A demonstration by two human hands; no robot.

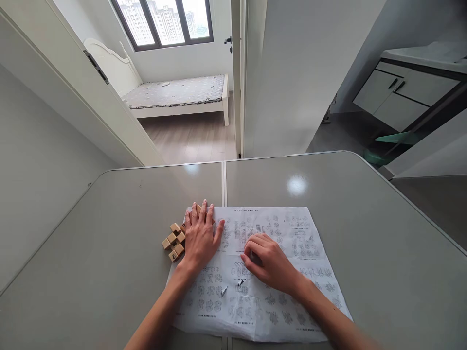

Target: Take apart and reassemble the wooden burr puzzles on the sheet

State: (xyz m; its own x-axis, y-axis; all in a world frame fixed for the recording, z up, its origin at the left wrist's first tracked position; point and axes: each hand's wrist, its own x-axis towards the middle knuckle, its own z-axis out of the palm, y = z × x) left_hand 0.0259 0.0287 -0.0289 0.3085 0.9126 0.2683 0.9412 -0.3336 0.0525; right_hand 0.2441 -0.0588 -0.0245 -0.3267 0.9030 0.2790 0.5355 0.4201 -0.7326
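A large creased paper sheet [262,311] printed with rows of small line drawings lies across the table's near side. My left hand [200,238] rests palm down at its upper left, fingers stretched and spread over some wooden blocks. Left of that hand sits a cluster of interlocking wooden puzzle blocks [174,241], partly under the fingers; another light wooden piece [198,209] shows between the fingertips. On the middle of the sheet, my right hand [268,260] is curled, fingers bent inward. Whether anything is inside it is hidden. Two small, twisted, whitish scraps [224,291] lie below on the paper.
The grey table [394,272] has a metal edge and a central seam [224,182]. Beyond it, a doorway opens on a room with a bed [182,92] and a window [164,22]. White cabinets [404,90] stand at the far right.
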